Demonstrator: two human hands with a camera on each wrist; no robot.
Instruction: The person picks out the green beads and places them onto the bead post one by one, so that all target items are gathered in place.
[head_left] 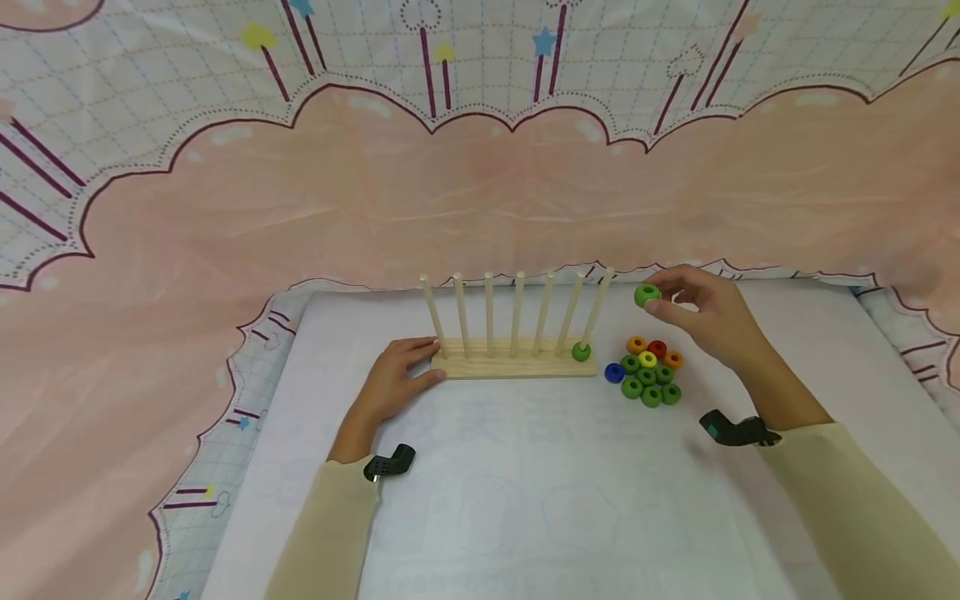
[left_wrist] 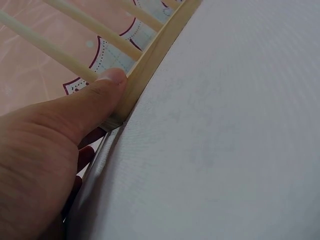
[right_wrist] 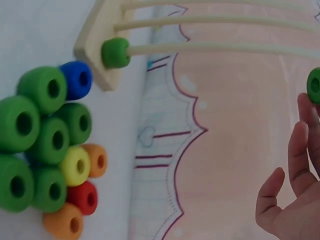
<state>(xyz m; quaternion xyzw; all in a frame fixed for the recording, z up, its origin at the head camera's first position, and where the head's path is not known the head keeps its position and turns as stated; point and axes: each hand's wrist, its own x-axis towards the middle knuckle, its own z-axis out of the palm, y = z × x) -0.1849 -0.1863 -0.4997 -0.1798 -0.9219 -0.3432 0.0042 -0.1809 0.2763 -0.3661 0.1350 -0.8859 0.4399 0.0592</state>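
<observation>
A wooden peg rack (head_left: 517, 367) with several upright pegs stands on the white table. My left hand (head_left: 393, 379) grips the left end of its base; in the left wrist view the thumb (left_wrist: 112, 77) lies on the wood. At the bottom of the rightmost peg sits one green bead (head_left: 581, 352). My right hand (head_left: 708, 317) pinches another green bead (head_left: 647, 294) between thumb and fingers, up in the air to the right of that peg's top. In the right wrist view this held bead (right_wrist: 314, 86) shows only partly, at the right edge.
Right of the rack lies a cluster of loose beads: several green (head_left: 652, 396), one blue (head_left: 614, 372), one yellow (head_left: 647, 359), one red (head_left: 657, 348) and two orange (head_left: 636, 344). A patterned pink cloth (head_left: 525, 200) hangs behind the white table (head_left: 510, 500).
</observation>
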